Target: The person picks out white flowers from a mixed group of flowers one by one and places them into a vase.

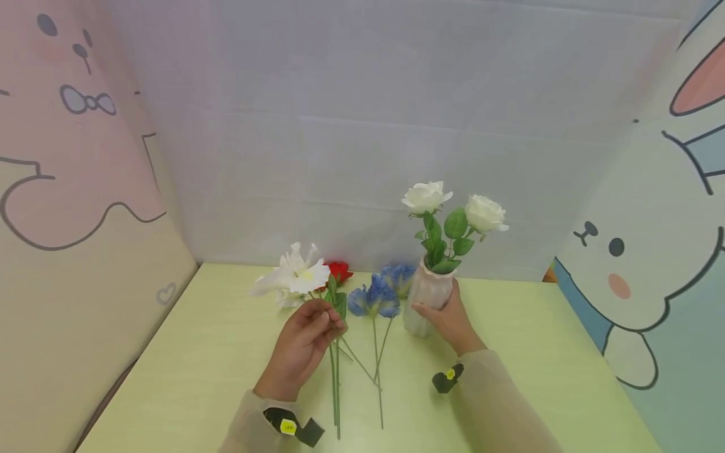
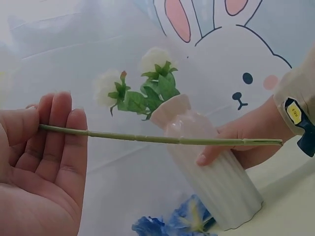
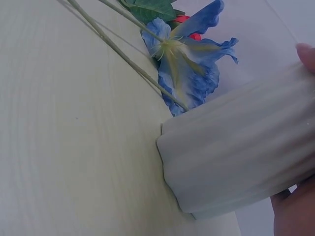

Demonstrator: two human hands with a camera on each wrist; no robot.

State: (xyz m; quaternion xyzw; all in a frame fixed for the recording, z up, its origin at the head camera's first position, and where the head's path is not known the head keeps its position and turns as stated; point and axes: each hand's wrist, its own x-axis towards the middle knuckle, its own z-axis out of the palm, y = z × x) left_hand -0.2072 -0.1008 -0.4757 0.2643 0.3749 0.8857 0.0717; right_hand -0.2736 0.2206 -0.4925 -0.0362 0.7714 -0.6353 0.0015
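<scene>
My left hand [image 1: 300,346] pinches the stem of a white flower [image 1: 300,274] with broad, ruffled petals. In the left wrist view the bare green stem [image 2: 157,139] sticks out sideways from the fingers, its cut end passing in front of the vase. With thumb and fingers around its side, my right hand [image 1: 451,319] grips a white fluted vase [image 1: 421,299]. Two white roses, one on the left [image 1: 426,198] and one on the right [image 1: 485,214], stand in the vase with green leaves at its mouth. The right wrist view shows the vase's base [image 3: 182,172] at the table.
Blue flowers [image 1: 374,299] lie on the pale yellow table [image 1: 187,377] left of the vase, stems toward me. Behind the left hand lie a red flower [image 1: 340,271] and another white bloom [image 1: 289,299]. A white cloth [image 1: 362,157] hangs behind; cartoon-printed panels flank both sides.
</scene>
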